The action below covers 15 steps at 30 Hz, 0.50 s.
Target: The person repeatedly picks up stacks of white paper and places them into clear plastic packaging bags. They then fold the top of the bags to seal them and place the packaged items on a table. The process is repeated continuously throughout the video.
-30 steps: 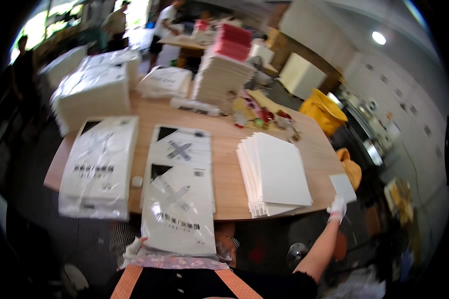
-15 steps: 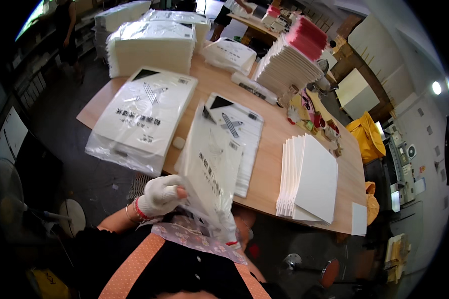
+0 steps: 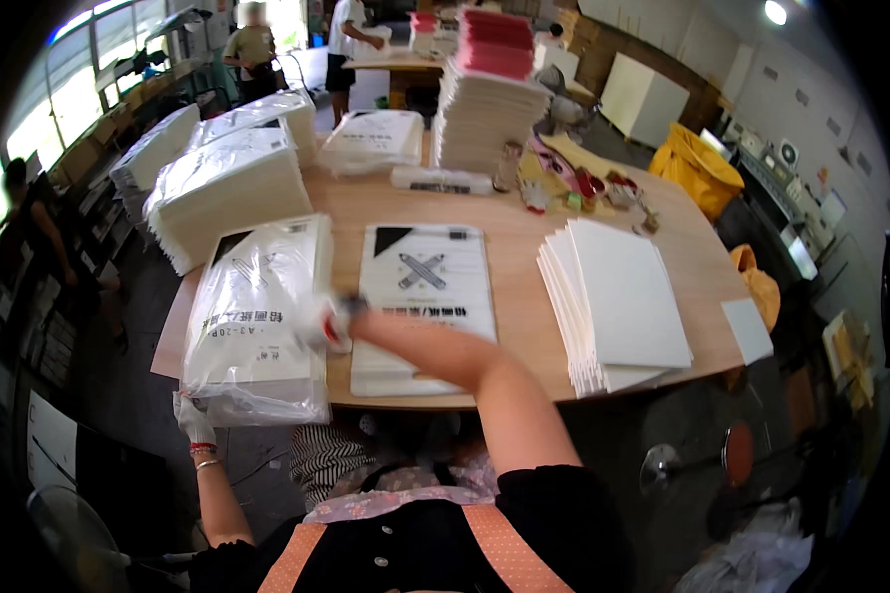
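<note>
A pile of clear plastic bagged paper packs (image 3: 252, 316) lies at the left front of the wooden table (image 3: 524, 212). My left hand (image 3: 193, 420), in a white glove, grips the pile's lower left corner below the table edge. My right hand (image 3: 326, 321), also gloved and blurred, reaches across and holds the top pack at its right edge. Beside it lies a flat white printed bag (image 3: 420, 287) with a grey cross. A stack of plain white sheets (image 3: 618, 301) sits to the right.
Wrapped white paper stacks (image 3: 232, 188) fill the left back. A tall sheet pile topped with pink (image 3: 485, 109), a long white box (image 3: 440, 180) and small clutter (image 3: 583, 188) stand behind. A yellow bag (image 3: 702, 168) sits at the right. People stand at the back.
The bagged pack I held up in my left hand now lies on the left pile. My right hand has come from the table's right end across to that pack.
</note>
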Each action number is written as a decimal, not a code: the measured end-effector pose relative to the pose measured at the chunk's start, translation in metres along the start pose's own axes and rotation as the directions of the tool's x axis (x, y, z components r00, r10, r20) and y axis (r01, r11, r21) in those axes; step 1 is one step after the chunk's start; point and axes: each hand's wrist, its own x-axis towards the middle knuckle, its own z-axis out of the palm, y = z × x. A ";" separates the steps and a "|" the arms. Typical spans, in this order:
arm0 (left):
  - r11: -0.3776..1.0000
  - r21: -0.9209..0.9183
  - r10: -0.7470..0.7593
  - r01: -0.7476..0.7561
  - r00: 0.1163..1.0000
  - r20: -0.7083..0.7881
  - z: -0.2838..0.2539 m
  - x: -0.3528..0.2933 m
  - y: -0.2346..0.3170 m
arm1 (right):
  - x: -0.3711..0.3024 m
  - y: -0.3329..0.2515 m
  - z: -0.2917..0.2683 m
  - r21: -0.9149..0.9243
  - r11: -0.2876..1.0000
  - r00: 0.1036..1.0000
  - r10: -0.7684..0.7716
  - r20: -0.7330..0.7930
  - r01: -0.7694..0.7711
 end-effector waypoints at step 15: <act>0.953 0.295 -0.091 0.066 0.993 0.071 0.040 -0.035 0.006 | -0.015 -0.047 0.131 0.954 0.260 0.751 0.658 -0.059 -0.152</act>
